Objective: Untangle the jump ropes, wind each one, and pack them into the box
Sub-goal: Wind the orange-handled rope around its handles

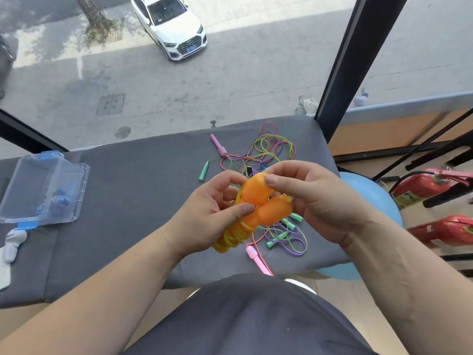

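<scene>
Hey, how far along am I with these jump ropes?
Done: one wound blue rope lies in the open box. In hand: the orange rope, its cord coiled, gripped by the left hand and right hand. Left: pack it, then untangle and wind the pink, green and purple tangle on the table.
</scene>
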The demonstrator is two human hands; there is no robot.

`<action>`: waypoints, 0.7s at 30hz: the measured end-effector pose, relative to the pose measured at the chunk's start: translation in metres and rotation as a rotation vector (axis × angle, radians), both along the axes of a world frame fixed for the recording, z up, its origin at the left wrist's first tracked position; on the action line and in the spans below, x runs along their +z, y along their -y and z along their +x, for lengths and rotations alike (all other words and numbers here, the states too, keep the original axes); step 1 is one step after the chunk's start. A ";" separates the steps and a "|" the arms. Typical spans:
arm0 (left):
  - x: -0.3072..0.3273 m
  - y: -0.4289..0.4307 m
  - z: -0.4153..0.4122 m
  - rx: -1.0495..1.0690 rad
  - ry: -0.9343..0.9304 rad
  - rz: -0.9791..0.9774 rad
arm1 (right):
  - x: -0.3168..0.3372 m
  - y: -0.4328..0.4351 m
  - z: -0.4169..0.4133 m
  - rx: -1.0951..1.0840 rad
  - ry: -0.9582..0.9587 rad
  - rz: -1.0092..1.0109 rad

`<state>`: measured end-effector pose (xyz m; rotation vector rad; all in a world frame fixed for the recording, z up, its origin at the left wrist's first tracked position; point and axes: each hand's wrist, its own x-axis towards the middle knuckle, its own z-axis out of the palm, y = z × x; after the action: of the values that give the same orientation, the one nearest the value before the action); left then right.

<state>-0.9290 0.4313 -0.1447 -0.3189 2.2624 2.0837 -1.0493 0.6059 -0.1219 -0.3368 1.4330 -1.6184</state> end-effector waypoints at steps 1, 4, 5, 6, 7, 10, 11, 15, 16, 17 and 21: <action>0.001 -0.001 -0.002 -0.008 -0.005 -0.003 | 0.000 -0.001 -0.001 -0.013 0.022 -0.021; 0.000 -0.004 -0.004 -0.022 -0.014 -0.011 | 0.002 -0.002 -0.002 -0.063 0.072 -0.067; -0.001 -0.005 -0.005 -0.021 -0.016 -0.011 | 0.001 -0.002 -0.002 -0.078 0.070 -0.073; -0.002 -0.007 -0.005 -0.018 -0.017 -0.008 | 0.000 -0.003 -0.002 -0.091 0.065 -0.073; -0.002 -0.009 -0.005 -0.018 -0.015 -0.001 | -0.001 -0.003 -0.002 -0.102 0.059 -0.071; -0.002 -0.015 -0.009 -0.024 -0.001 0.012 | -0.004 -0.007 -0.002 -0.145 0.058 -0.068; -0.002 -0.016 -0.010 -0.029 0.006 0.006 | -0.004 -0.008 -0.002 -0.165 0.057 -0.065; 0.000 -0.018 -0.019 -0.078 0.033 -0.067 | -0.003 -0.010 -0.004 -0.220 0.073 -0.052; 0.000 -0.019 -0.020 -0.084 0.036 -0.102 | -0.005 -0.011 -0.005 -0.226 0.072 -0.042; 0.000 -0.019 -0.022 -0.089 0.033 -0.158 | -0.007 -0.012 -0.006 -0.232 0.068 -0.031; -0.003 -0.014 -0.023 -0.126 -0.005 -0.379 | -0.012 -0.016 -0.006 -0.252 0.050 -0.044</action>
<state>-0.9519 0.4456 -0.1477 -0.1778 2.5964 1.5922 -1.0554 0.6215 -0.1343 -0.1433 1.4478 -1.8489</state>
